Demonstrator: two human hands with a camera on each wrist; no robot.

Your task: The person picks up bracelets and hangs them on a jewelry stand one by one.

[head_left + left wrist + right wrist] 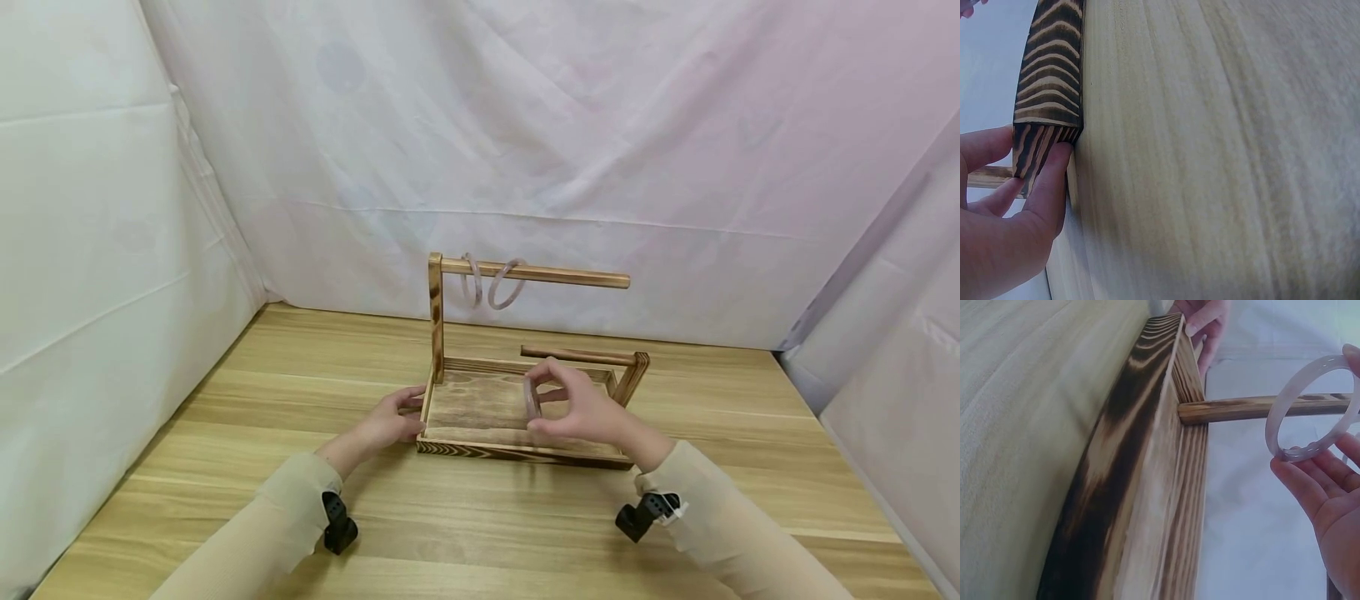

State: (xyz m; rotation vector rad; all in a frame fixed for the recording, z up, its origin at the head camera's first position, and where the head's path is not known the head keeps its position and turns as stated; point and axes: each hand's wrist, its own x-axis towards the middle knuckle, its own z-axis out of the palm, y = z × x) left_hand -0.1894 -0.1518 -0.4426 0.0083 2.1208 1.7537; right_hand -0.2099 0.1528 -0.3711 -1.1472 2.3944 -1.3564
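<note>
My right hand [585, 408] pinches a pale, translucent bangle [1275, 422] between thumb and fingers, above the tray of a wooden bracelet stand [517, 452]. In the right wrist view the bangle looks like a smooth, closed ring. At the tray's left end, my left hand [384, 423] holds the short side wall, its thumb and fingers on the wall's edges in the left wrist view. Two more bangles, a left one [477, 285] and a right one [492, 298], hang from the stand's upper bar [577, 277].
A shorter, lower bar [577, 356] reaches leftward from a slanted post [632, 380] at the tray's right end. Beneath the stand is a wood-grain table [480, 533]. White cloth [525, 125] hangs behind and at both sides.
</note>
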